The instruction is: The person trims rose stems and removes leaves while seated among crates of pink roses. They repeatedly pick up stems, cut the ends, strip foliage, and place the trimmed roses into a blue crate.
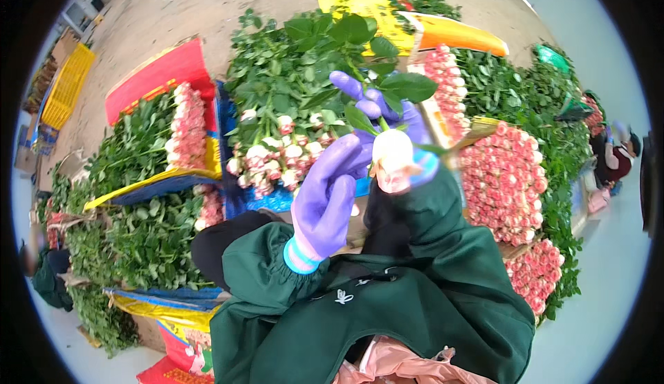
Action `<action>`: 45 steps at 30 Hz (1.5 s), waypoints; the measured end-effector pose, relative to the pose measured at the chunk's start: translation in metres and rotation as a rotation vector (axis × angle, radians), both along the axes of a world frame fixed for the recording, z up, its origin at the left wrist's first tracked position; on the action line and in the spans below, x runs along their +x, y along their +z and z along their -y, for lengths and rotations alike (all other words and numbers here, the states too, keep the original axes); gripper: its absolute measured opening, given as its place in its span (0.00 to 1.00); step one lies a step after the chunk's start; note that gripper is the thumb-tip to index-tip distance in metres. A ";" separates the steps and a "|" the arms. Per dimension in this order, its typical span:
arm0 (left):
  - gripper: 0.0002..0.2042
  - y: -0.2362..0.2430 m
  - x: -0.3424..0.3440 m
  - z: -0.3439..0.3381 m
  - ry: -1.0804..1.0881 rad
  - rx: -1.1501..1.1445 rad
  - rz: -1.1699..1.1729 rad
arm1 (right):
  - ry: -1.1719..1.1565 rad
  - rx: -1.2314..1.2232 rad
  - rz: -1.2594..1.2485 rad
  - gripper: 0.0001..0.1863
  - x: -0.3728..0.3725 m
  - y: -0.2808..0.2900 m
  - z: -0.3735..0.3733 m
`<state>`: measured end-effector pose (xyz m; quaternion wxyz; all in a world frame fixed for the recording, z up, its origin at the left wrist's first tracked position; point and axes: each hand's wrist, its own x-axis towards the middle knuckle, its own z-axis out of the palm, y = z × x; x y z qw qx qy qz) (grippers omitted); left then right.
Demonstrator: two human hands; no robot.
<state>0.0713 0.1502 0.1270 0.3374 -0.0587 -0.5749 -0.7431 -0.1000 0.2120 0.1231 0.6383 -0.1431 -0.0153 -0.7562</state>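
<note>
A pale pink-white rose (392, 156) hangs bloom-down in front of my chest, its leafy stem running up and away. My right hand (404, 117), in a purple glove, closes around the stem behind the bloom; part of the hand is hidden by the flower and leaves. Just left of the bloom is my left hand (324, 194), also gloved in purple. Its fingers are bent, with the thumb apart from them and nothing visible between. Beyond both hands, loose pink-and-white roses (277, 152) lie in a heap, blooms toward me.
Stacked bunches of pink roses (501, 176) stand at the right, with another bunch (187, 128) at the left. Red board (166, 72) and yellow crates (67, 85) are on the left. Another person (615, 156) is at the far right.
</note>
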 end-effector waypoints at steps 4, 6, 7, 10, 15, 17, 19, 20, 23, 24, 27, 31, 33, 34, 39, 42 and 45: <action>0.22 0.003 -0.019 -0.021 -0.157 0.025 0.000 | -0.063 -0.027 -0.009 0.31 -0.007 0.010 -0.021; 0.22 0.004 -0.030 -0.033 -0.175 0.009 0.032 | -0.117 0.031 -0.042 0.31 -0.018 0.013 -0.039; 0.21 0.000 -0.035 -0.032 -0.136 -0.039 0.086 | -0.249 0.157 -0.166 0.30 -0.022 0.013 -0.045; 0.19 -0.040 -0.057 -0.005 0.143 -0.489 0.215 | -0.194 0.370 -0.450 0.28 -0.081 -0.027 -0.062; 0.17 -0.104 -0.045 0.033 0.385 -0.187 0.433 | -0.303 1.140 -1.672 0.21 -0.157 -0.261 -0.161; 0.16 -0.130 -0.030 0.044 0.434 -0.224 0.509 | -0.450 1.387 -2.108 0.23 -0.132 -0.317 -0.180; 0.15 -0.146 -0.023 0.043 0.438 -0.207 0.586 | -0.362 1.661 -2.070 0.25 -0.091 -0.348 -0.201; 0.15 -0.152 -0.020 0.044 0.432 -0.237 0.605 | -0.330 1.672 -2.129 0.26 -0.074 -0.350 -0.196; 0.15 -0.165 -0.023 0.041 0.374 -0.252 0.652 | -0.130 1.735 -1.910 0.28 -0.059 -0.381 -0.223; 0.15 -0.167 -0.028 0.039 0.362 -0.254 0.669 | -0.118 1.761 -1.919 0.27 -0.057 -0.397 -0.233; 0.16 -0.175 -0.027 0.043 0.360 -0.263 0.700 | 0.016 1.797 -1.908 0.27 -0.060 -0.386 -0.220; 0.14 -0.172 -0.043 0.036 0.361 -0.263 0.692 | 0.120 1.835 -1.822 0.25 -0.075 -0.395 -0.225; 0.14 -0.175 -0.043 0.036 0.361 -0.265 0.695 | 0.114 1.780 -1.830 0.22 -0.081 -0.420 -0.232; 0.14 -0.177 -0.043 0.035 0.359 -0.265 0.698 | 0.102 1.784 -1.852 0.20 -0.084 -0.420 -0.231; 0.15 -0.168 -0.040 0.035 0.360 -0.621 0.780 | 0.089 1.724 -1.867 0.15 -0.089 -0.419 -0.232; 0.15 -0.166 -0.044 0.026 0.335 -0.390 0.805 | 0.105 1.725 -1.837 0.16 -0.093 -0.439 -0.239; 0.16 -0.177 -0.038 0.030 0.336 -0.478 0.795 | 0.155 1.718 -1.752 0.15 -0.097 -0.451 -0.242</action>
